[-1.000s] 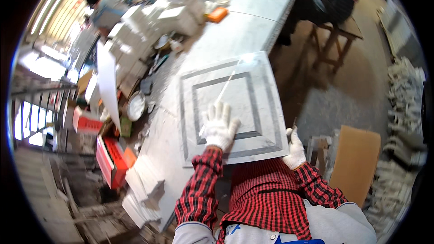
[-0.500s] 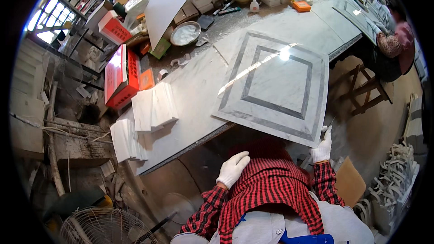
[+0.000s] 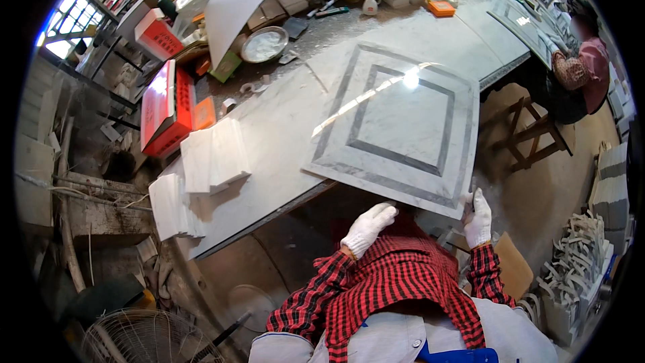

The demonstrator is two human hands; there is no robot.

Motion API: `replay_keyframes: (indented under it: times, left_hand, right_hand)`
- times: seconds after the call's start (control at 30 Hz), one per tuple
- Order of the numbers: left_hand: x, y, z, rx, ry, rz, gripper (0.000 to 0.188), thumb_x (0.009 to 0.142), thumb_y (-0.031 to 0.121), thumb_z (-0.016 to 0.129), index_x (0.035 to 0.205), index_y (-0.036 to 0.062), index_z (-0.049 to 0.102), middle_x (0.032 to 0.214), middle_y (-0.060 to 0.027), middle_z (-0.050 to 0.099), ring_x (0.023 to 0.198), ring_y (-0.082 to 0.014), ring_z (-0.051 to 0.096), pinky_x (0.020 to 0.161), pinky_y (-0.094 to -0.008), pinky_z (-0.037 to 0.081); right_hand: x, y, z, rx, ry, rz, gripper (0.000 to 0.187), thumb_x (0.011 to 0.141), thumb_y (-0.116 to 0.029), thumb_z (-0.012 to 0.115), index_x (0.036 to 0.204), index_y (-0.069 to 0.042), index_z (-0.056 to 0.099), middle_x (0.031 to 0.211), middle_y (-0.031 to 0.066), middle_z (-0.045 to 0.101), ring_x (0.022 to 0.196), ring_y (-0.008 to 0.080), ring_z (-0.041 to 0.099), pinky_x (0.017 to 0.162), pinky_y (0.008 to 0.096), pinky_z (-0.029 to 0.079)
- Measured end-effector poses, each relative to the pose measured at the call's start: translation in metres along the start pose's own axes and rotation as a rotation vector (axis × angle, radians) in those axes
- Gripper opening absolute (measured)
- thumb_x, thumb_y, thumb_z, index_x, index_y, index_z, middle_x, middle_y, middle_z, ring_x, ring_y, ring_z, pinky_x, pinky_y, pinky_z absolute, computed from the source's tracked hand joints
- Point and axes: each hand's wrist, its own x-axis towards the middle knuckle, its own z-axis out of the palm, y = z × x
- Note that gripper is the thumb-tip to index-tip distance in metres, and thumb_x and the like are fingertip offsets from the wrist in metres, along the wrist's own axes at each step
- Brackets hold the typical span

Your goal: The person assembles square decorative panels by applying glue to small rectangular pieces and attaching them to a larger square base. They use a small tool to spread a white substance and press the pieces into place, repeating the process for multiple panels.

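A square white marble panel [image 3: 401,124] with two grey inlaid frames lies on the worktable, its near corner jutting past the front edge. My right hand [image 3: 478,220], in a white knit glove, is up beside that near right corner. Its fingers are closed around something slim and greyish, too small to name. My left hand [image 3: 370,230], gloved the same way, is over my red-and-black checked apron [image 3: 403,272], just short of the panel's near edge. The left fingers are stretched out and hold nothing.
White tile stacks [image 3: 213,156] stand at the worktable's [image 3: 275,154] left end, by a red box [image 3: 166,109]. Behind are a bowl of white powder [image 3: 265,46] and a small white bottle [image 3: 370,4]. A co-worker [image 3: 591,70] sits far right near a wooden stool [image 3: 531,131]. A fan [image 3: 144,339] stands lower left.
My left hand has moved up and right, closer to the panel's near edge. My right hand stays by the corner, slightly lower. The whole view has shifted a little.
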Motion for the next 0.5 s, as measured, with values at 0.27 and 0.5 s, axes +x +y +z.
replay_keyframes:
  times: [0.27,0.5]
  left_hand:
    - [0.035,-0.015,0.043,-0.303,0.247,-0.119,0.041,0.097,0.038,0.061,0.11,-0.0006,0.064,0.101,-0.0089,0.07,0.093,-0.0173,0.066,0.085,-0.033,0.051]
    - [0.042,0.0,0.109,-0.722,0.435,0.068,0.047,0.098,0.031,0.059,0.134,0.0021,0.047,0.13,-0.0138,0.056,0.119,-0.0299,0.055,0.101,-0.048,0.045]
  right_hand:
    - [0.042,-0.055,0.002,-0.112,-0.211,0.224,0.037,0.101,-0.032,0.053,0.115,0.002,0.059,0.108,0.0127,0.066,0.093,0.0246,0.07,0.075,0.0353,0.058]
    - [0.132,-0.081,-0.007,-0.022,-0.333,0.259,0.037,0.102,-0.031,0.05,0.121,0.002,0.053,0.124,0.016,0.063,0.103,0.0252,0.067,0.08,0.033,0.058]
